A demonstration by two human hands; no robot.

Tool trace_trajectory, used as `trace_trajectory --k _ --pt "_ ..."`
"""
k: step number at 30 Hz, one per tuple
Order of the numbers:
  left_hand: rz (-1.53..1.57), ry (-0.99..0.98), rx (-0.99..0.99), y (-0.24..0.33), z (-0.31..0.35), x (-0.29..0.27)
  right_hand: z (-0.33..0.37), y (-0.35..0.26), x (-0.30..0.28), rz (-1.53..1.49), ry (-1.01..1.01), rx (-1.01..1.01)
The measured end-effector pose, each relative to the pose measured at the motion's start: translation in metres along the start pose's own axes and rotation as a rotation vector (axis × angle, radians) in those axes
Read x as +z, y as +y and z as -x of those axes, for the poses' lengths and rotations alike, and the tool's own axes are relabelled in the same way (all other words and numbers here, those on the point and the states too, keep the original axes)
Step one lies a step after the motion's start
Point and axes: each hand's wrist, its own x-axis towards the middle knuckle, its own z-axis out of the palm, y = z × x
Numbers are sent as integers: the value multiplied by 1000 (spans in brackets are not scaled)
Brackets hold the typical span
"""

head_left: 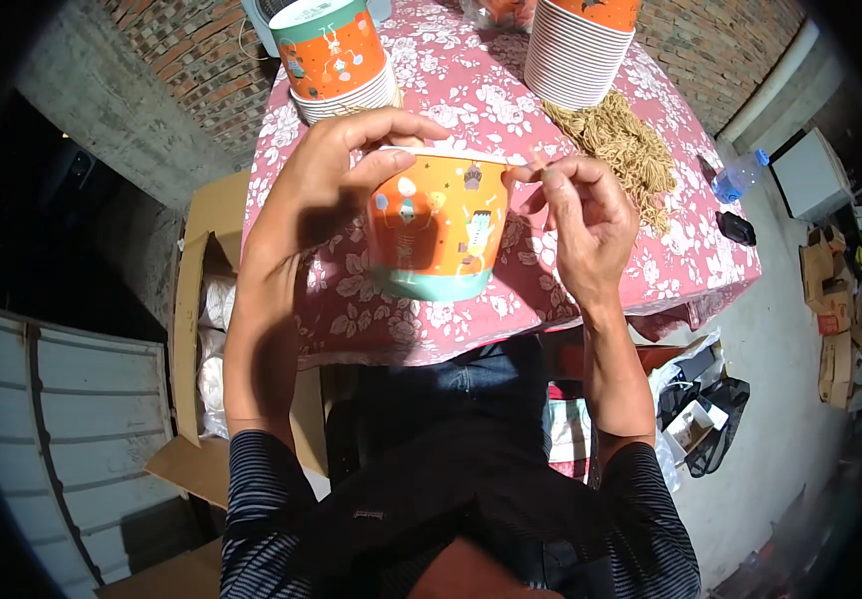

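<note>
An orange paper bucket with a teal base band and cartoon figures is held up over the near part of the table. My left hand grips its left rim, thumb on the near side and fingers reaching across the top. Beside the right rim, my right hand is closed in a pinch. A thin pale bit shows at its fingertips, too small to name. Just beyond that hand lies a heap of tan twisted cords.
A pink floral cloth covers the table. Stacked paper buckets stand at the back right, with another bucket stack back left. A plastic bottle and a black object are by the right edge. An open cardboard box sits left.
</note>
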Motion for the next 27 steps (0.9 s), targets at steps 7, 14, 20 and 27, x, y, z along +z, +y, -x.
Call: trace_trajectory --k 7,14,20,27 --pt "-347 149 369 -19 19 21 23 13 17 219 -28 -189" --pt "-427 187 324 -12 33 37 32 -6 21 309 -59 -176" --pt "-344 279 335 -17 41 51 38 -16 22 292 -53 -119" --pt "-289 232 167 -6 48 56 40 -17 24 322 -18 -139"
